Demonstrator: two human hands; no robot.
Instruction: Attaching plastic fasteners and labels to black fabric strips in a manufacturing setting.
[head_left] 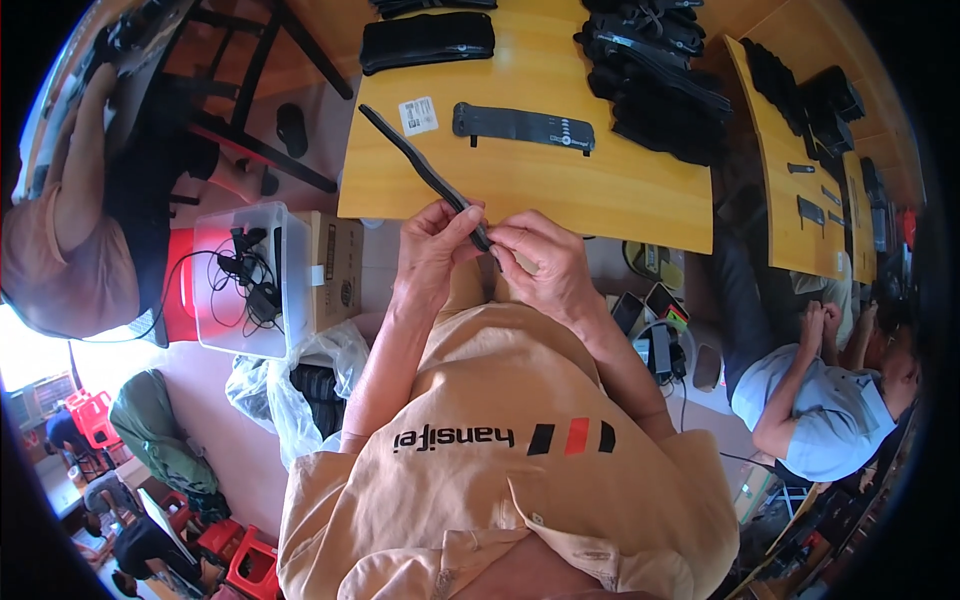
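Observation:
A long, narrow black strap (422, 165) slants from over the table's left edge down to my hands. My left hand (437, 245) is closed round its lower part, with the thumb on top. The fingertips of my right hand (545, 262) pinch at the strap's near end, which they partly hide. Beyond my hands, a flat dark strap (520, 126) with white printing and two small tabs on its near edge lies on the yellow table (620, 205). Left of that one is a white printed label (418, 115).
Stacked black straps (428, 42) and a larger black pile (655, 85) stand at the table's far side. To the left are a clear bin (300, 285) with cables, a cardboard box (338, 265) and a seated person (75, 240). Another person (820, 410) sits at right.

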